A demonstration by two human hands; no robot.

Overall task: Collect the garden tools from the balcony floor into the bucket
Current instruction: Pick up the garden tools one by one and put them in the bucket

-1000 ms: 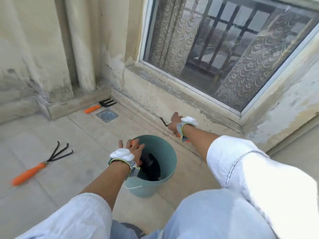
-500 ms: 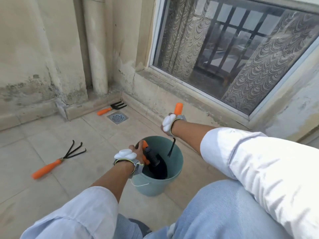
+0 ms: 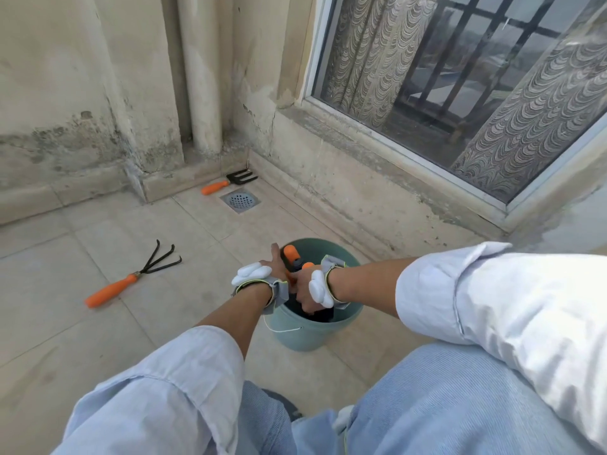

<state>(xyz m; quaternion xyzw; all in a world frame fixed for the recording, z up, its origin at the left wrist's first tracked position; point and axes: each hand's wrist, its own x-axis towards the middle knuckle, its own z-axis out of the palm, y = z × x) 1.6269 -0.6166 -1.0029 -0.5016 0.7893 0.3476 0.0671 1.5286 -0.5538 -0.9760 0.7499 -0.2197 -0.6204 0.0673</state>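
Both hands over the bucket [image 3: 308,333]: left hand [image 3: 269,274] fingers spread on the rim, right hand [image 3: 303,289] fingers wrapped around an orange-handled tool [image 3: 307,266].

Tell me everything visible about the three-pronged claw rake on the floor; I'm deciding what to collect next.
The claw rake lies flat on the beige floor tiles, left of the green bucket and apart from it. It has a smooth orange handle, pointing toward the lower left, and a short dark neck that splits into three dark, metal-looking prongs with bent tips, pointing to the upper right. It looks whole. Nothing touches it but the floor; neither hand is near it.
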